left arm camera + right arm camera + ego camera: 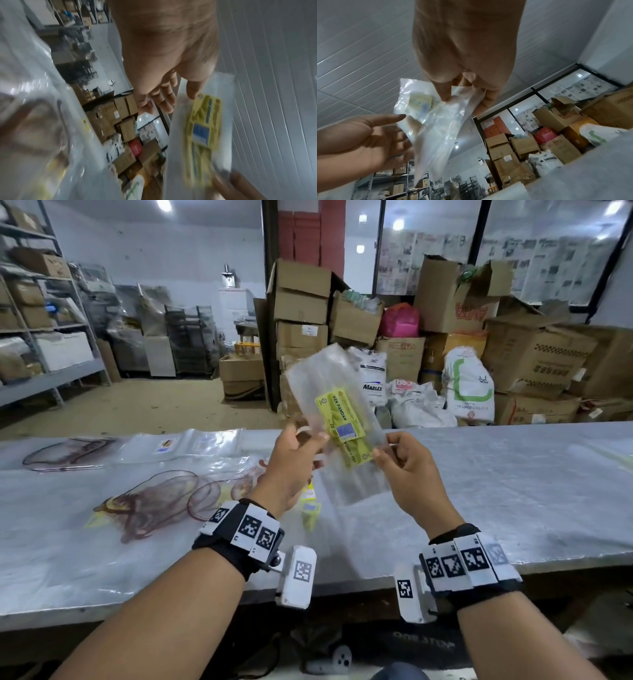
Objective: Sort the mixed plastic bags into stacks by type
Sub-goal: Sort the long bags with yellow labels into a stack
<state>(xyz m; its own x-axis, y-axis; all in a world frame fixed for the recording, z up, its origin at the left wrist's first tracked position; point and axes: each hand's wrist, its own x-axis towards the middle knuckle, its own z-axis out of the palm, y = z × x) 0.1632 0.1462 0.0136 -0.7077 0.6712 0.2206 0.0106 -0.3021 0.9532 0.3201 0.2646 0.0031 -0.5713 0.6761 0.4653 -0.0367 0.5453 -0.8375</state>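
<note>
1. Right hand (pixel 407 474) is pinching the clear bag (pixel 337 419) at its right edge, thumb and fingers clamped on the plastic; the right wrist view shows it.
2. Left hand (pixel 291 467) is touching the bag's left side, fingers mostly straight and relaxed, not clearly gripping.
3. Bag is hanging in the air above the table (pixel 513 491), tilted, yellow label (pixel 344 422) facing the head camera.
4. More bags (pixel 154 498) are lying on the table left of the held bag.
5. Boxes (pixel 301 306) are standing behind the table.
</note>
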